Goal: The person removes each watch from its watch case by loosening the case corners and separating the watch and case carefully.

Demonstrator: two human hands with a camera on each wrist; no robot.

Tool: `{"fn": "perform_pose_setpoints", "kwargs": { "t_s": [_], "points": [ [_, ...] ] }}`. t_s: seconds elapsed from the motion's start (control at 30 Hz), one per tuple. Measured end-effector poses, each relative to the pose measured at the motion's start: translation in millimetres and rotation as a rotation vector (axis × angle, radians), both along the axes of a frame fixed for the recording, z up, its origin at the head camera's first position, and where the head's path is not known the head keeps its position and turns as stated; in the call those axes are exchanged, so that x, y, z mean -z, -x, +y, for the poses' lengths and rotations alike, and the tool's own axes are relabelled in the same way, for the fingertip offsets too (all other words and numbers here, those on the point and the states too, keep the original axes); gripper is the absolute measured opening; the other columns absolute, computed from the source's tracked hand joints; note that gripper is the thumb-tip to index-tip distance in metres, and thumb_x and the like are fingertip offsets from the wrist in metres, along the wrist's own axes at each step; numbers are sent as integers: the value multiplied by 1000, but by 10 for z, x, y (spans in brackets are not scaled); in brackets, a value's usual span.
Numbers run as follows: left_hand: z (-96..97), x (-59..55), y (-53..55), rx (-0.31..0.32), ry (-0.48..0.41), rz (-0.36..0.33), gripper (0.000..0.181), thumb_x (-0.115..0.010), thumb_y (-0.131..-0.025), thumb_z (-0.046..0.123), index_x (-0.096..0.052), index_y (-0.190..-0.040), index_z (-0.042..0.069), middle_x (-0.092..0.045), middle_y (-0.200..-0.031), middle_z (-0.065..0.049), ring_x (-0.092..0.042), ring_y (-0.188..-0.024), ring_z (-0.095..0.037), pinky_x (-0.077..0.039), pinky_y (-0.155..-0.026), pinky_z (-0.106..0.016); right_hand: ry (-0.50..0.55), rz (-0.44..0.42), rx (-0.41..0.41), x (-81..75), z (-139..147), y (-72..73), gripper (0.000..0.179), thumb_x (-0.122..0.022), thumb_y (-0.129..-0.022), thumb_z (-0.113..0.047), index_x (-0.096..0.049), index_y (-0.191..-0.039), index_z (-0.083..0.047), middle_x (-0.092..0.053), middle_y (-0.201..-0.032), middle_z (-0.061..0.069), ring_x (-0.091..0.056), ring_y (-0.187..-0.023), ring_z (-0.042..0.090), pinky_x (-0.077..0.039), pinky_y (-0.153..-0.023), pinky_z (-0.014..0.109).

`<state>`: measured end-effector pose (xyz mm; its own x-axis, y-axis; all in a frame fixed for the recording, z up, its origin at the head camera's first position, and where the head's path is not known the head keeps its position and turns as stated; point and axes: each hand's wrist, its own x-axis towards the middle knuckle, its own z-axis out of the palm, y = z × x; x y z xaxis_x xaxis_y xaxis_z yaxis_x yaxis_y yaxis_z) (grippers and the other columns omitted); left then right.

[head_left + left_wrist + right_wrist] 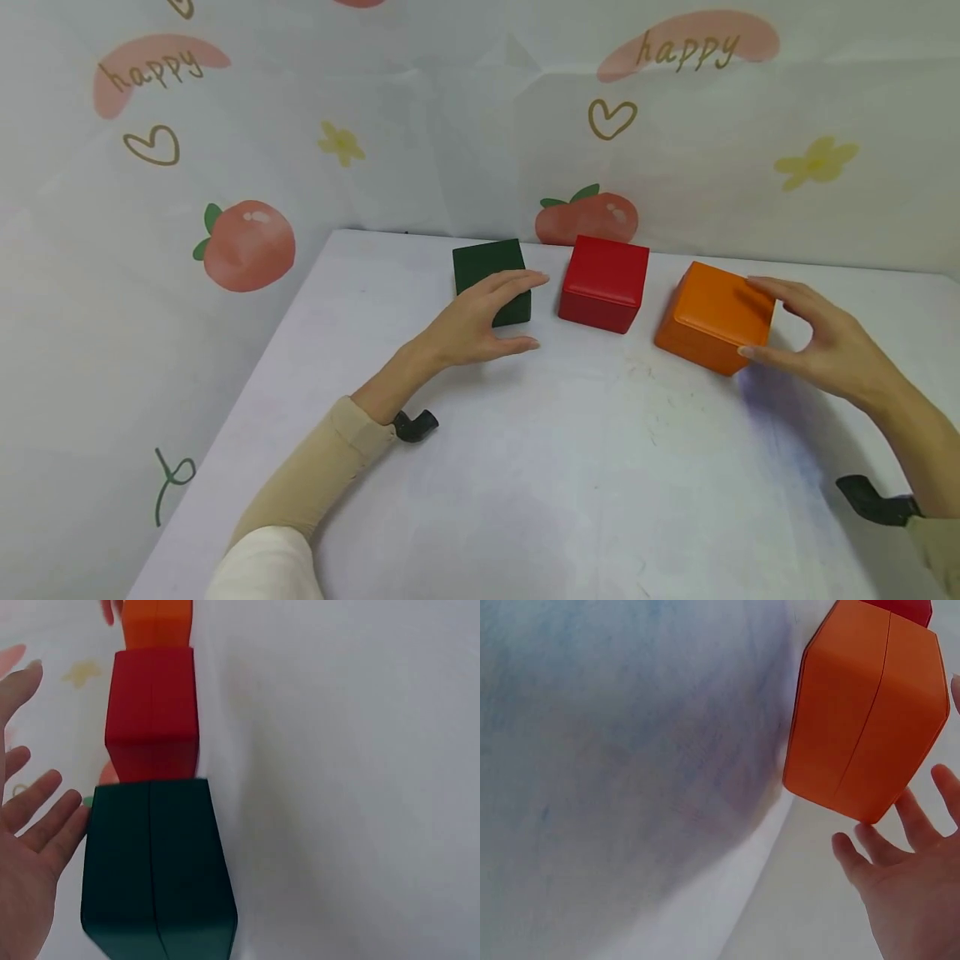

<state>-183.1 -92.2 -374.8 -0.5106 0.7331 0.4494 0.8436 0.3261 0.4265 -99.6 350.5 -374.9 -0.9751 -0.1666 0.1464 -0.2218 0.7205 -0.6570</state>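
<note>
Three boxes stand in a row along the back of the table: a dark green box (480, 260), a red box (606, 271) and an orange box (712, 310). My left hand (480, 321) is in front of the green box and covers part of it in the head view. Its fingers are spread, and the left wrist view shows nothing held in the left hand (30, 855). At the right side of the orange box is my right hand (832, 342), thumb near the front corner and fingers by the back edge. The right wrist view shows those fingers (885, 851) spread around the box, not curled; contact is unclear.
The white tabletop (570, 467) spreads out in front of the boxes. Behind it hangs a pale backdrop (450, 108) with printed fruit, flowers and lettering. A black curved piece (417, 427) sticks out at the left wrist, and a similar black piece (873, 502) at the right.
</note>
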Motion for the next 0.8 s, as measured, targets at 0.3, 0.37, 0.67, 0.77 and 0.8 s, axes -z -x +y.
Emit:
{"fn": "perform_pose_setpoints", "kwargs": {
  "t_s": [0.3, 0.37, 0.67, 0.77, 0.8],
  "points": [
    [214, 48, -1, 61, -10, -64, 73, -81, -83, 33, -49, -143, 7, -51, -144, -4, -45, -134, -15, -39, -109, -28, 37, -96, -61, 14, 45, 31, 74, -83, -80, -18, -50, -147, -23, -31, -156, -13, -23, -142, -1, -11, -117, 64],
    [243, 64, -2, 73, -19, -89, 73, -81, -83, 32, -49, -143, 8, -51, -144, -3, -45, -133, -14, -40, -108, -27, 32, -99, -82, 22, 48, 47, 74, -84, -79, -17, -51, -146, -21, -28, -158, -12, -18, -147, 7, -8, -108, 76],
    [388, 113, 6, 110, -17, -203, 70, -80, -85, 29, -48, -145, 9, -53, -141, -6, -51, -125, -20, -48, -100, -33, 23, -84, -90, 72, 46, 13, 73, -84, -79, -15, -53, -145, -18, -27, -160, -14, -18, -146, 0, -5, -116, 65],
    [448, 124, -11, 137, -36, -277, 67, -79, -86, 26, -49, -144, 7, -53, -141, -6, -52, -125, -20, -49, -101, -34, 24, -84, -83, 72, 40, 12, 72, -84, -80, -15, -53, -145, -18, -27, -160, -13, -18, -143, -6, -5, -117, 63],
    [471, 129, -21, 146, -41, -311, 67, -78, -86, 26, -50, -144, 7, -53, -141, -5, -52, -124, -20, -48, -101, -34, 26, -84, -82, 70, 40, 14, 72, -84, -80, -15, -54, -144, -17, -27, -160, -13, -18, -142, -7, -6, -116, 65]
  ]
}}
